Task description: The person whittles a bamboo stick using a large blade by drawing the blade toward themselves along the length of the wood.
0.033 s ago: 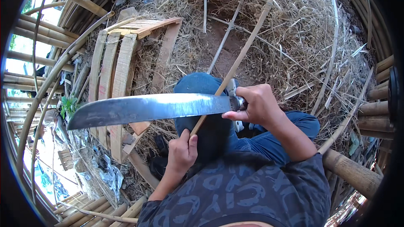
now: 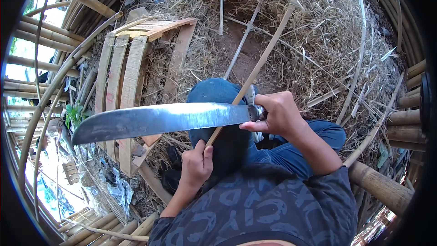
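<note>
A machete (image 2: 168, 118) with a broad steel blade reaches leftward across my knee, its rounded tip at the left. My right hand (image 2: 281, 114) is closed round its handle, thumb along the base of the blade. Below the blade, my left hand (image 2: 197, 163) grips the near end of a long bamboo strip (image 2: 268, 49). From there the strip passes beneath the blade, close to the handle, and slants away to the upper right. Whether the cutting edge bites into the strip cannot be made out. My bent knee (image 2: 214, 90) lies under both.
A slatted wooden crate (image 2: 134, 66) stands at the left. Curly bamboo shavings (image 2: 318, 41) cover the ground ahead, with thin strips lying across them. A thick bamboo pole (image 2: 381, 187) is by my right elbow, and bamboo railings (image 2: 45, 38) run along the left side.
The blade's tip has dipped very slightly. Both hands and the bamboo strip stay practically where they were.
</note>
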Demonstrator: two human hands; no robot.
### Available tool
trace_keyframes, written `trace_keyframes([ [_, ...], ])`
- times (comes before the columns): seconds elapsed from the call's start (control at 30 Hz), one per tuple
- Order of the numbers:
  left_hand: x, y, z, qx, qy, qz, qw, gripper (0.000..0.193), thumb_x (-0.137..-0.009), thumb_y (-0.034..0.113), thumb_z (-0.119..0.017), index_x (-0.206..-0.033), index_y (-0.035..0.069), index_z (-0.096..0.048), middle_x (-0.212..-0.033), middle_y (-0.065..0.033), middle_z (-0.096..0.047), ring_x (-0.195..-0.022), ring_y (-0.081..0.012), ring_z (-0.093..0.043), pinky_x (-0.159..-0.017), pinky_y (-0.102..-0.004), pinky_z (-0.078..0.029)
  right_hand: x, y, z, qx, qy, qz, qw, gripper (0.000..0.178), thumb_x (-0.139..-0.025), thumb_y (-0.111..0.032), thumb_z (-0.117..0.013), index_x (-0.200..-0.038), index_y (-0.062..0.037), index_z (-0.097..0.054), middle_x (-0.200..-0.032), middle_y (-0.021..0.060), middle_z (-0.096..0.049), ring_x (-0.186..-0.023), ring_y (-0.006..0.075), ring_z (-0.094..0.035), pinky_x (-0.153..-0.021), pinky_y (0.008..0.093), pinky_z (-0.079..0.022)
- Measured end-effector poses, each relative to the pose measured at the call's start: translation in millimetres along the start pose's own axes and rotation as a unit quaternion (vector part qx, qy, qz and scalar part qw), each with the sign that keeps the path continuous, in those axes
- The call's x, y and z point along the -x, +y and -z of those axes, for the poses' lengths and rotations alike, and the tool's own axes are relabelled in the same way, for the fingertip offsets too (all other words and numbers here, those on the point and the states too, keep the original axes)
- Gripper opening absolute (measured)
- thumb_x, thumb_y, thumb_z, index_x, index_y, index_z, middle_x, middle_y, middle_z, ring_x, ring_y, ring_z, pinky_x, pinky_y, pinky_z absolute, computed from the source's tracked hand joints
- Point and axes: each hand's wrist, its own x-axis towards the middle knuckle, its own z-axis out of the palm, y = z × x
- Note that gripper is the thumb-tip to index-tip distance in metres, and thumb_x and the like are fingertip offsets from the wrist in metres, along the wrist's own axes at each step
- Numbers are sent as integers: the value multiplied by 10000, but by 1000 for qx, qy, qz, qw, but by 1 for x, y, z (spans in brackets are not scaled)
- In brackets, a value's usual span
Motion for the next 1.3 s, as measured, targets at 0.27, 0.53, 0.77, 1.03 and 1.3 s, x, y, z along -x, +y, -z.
trace_keyframes([
  [0.27, -7, -12, 10, 94, -29, 28, 995, 488, -985, 345, -492, -632, 21, -399, -483, -102, -329, -389, -234, -423, -419, -338, -305, -10, 9, 18, 58, 16, 33, 998, 677, -606, -754, -700, -608, -96, -540, -508, 70, -547, -476, 256, -606, -464, 353, -482],
  [0.53, -9, -5, 14, 92, -40, 26, 995, 371, -970, 220, -545, -681, 12, -443, -503, -167, -380, -414, -353, -438, -415, -381, -319, -9, 43, 49, -62, -43, -170, 983, 630, -658, -621, -779, -688, -39, -539, -505, 60, -530, -450, 215, -570, -483, 318, -463],
  [0.77, -4, -10, 11, 94, -23, 10, 995, 367, -977, 223, -534, -688, 14, -448, -507, -172, -392, -429, -374, -453, -417, -393, -326, -9, 11, 72, -403, -77, -233, 882, 416, -729, -130, -823, -960, -40, -489, -657, -1, -600, -575, 37, -585, -478, 193, -425],
  [1.03, 8, 1, 10, 37, -20, 17, 999, 343, -984, 224, -514, -726, 9, -445, -536, -199, -447, -517, -415, -519, -464, -439, -372, 2, 19, 65, -319, 47, -203, 925, 210, -876, -158, -667, -969, 3, -568, -655, -30, -537, -538, 28, -489, -478, 202, -378],
  [1.3, 4, -12, -3, 4, 9, -22, 1000, 348, -976, 227, -523, -712, 12, -453, -521, -194, -461, -500, -408, -528, -455, -451, -387, -4, 25, 52, -246, 70, -237, 937, 236, -882, -159, -659, -1027, -11, -546, -668, -18, -516, -575, 54, -457, -528, 239, -378],
])
